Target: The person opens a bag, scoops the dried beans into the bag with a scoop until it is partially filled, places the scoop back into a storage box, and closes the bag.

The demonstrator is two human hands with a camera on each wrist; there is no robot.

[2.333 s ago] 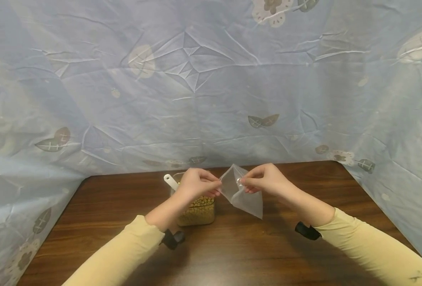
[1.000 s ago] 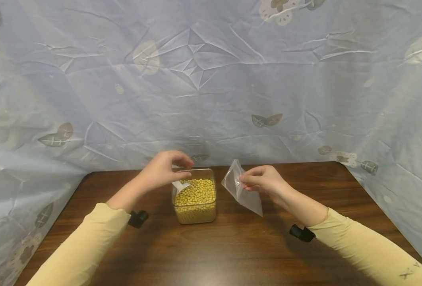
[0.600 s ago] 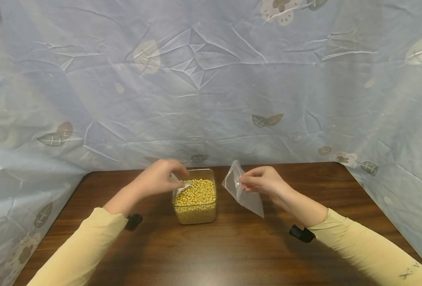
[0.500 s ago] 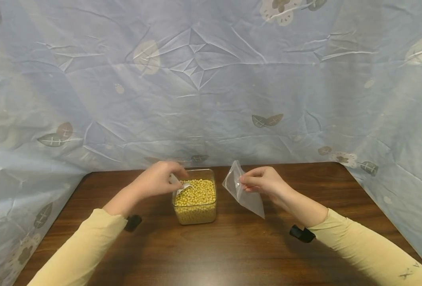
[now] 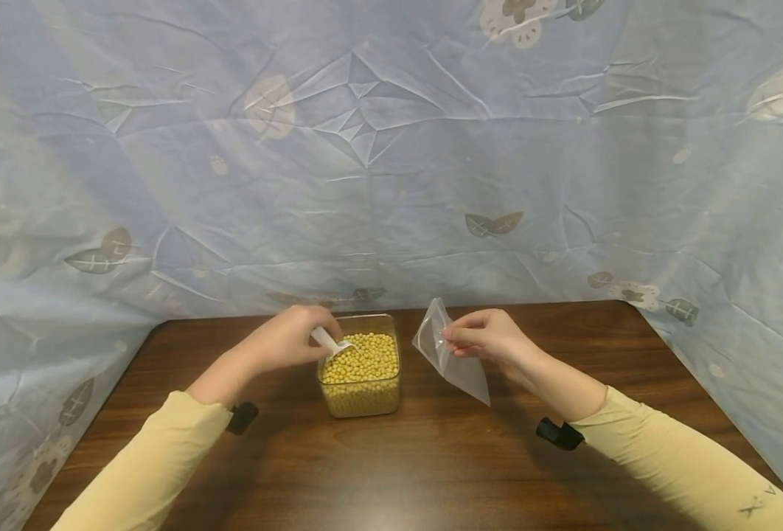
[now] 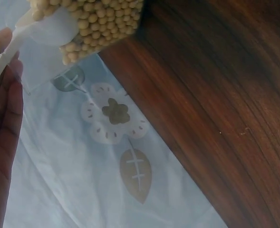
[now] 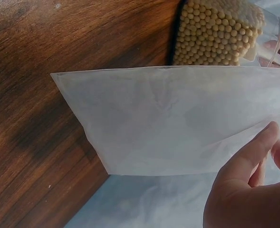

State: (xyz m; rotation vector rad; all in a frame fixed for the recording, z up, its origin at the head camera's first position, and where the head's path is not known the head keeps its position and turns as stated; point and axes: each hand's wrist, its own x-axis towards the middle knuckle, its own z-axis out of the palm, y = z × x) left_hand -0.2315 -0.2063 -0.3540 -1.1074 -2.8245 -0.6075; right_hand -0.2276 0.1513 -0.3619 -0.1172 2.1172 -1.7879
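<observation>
My left hand [image 5: 290,341] grips the handle of a white plastic scoop [image 5: 326,341] at the left rim of a clear square container [image 5: 363,402]. In the left wrist view the bowl of the scoop [image 6: 59,27] lies among the round yellow beans [image 6: 99,21], which look like soybeans. To the right of the container, my right hand [image 5: 491,339] pinches a translucent plastic bag [image 5: 461,375] near its upper edge. The bag hangs above the table, and its mouth looks slightly parted. Thumb and fingertips of that hand show on the bag in the right wrist view.
Brown wood table [image 5: 391,472] lies under everything. A pale blue printed cloth [image 5: 391,184] hangs close behind the table and along both sides. Black wrist-camera mounts [image 5: 559,434] sit below both wrists.
My left hand has let go of the bag, moved left to the container and taken hold of the scoop's handle. The right hand keeps its pinch on the bag, almost still.
</observation>
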